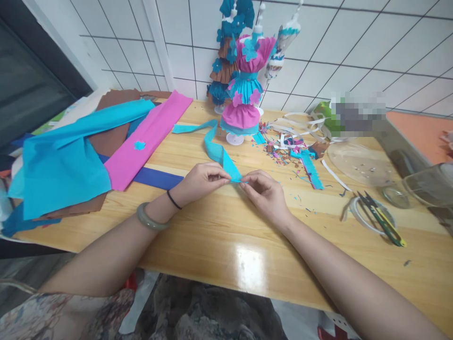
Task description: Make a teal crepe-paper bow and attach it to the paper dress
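Observation:
A turquoise crepe paper strip (214,150) runs twisted over the wooden table, its near end raised between my hands. My left hand (203,182) pinches that end between thumb and fingertips. My right hand (267,193) pinches the same end just to the right, the fingertips of both hands almost touching. Behind the strip stands a small dress-like figure (244,94) of pink and turquoise ruffled paper with paper flowers, on a white round base.
Turquoise (67,170), brown and pink paper sheets (150,139) lie left. A brown-and-teal figure (224,71) stands behind. Paper scraps (279,146), white ribbon, scissors (382,219), a tape roll and a glass jar (430,184) are on the right. A tiled wall rises behind.

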`<state>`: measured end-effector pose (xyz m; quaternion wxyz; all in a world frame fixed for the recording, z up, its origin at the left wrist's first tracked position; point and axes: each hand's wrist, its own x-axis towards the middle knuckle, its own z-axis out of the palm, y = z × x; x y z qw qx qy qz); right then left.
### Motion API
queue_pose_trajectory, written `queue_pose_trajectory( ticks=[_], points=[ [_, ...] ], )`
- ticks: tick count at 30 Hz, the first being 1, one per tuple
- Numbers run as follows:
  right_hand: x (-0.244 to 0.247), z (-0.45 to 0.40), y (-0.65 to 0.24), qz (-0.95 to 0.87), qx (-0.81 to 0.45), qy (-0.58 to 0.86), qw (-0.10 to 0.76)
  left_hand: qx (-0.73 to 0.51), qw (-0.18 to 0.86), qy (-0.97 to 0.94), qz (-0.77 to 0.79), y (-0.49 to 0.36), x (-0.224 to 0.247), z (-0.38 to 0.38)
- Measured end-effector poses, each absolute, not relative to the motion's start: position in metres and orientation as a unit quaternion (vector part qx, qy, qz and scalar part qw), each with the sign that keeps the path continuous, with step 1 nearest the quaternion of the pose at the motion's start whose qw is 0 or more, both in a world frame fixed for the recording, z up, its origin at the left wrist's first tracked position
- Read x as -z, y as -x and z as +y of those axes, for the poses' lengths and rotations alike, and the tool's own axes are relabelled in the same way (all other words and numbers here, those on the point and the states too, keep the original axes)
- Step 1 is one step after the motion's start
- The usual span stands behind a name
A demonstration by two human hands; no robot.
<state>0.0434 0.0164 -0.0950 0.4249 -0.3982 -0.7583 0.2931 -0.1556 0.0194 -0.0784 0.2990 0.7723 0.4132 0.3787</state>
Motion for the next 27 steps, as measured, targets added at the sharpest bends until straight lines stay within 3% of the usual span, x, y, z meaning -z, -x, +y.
queue_pose_trajectory(
  ticks=[12,27],
  points=[
    [0.0936,0.0118,-0.0398,-0.786,-0.307,0.352,0.405,-0.351,0.202,-0.844,0.353,0.1560,0.0820,0.0203],
    [0.0919,0.0141,-0.0443,-0.787,-0.286,0.361,0.410,-0.368,0.214,-0.829,0.362,0.1575,0.0800,0.0198]
  ],
)
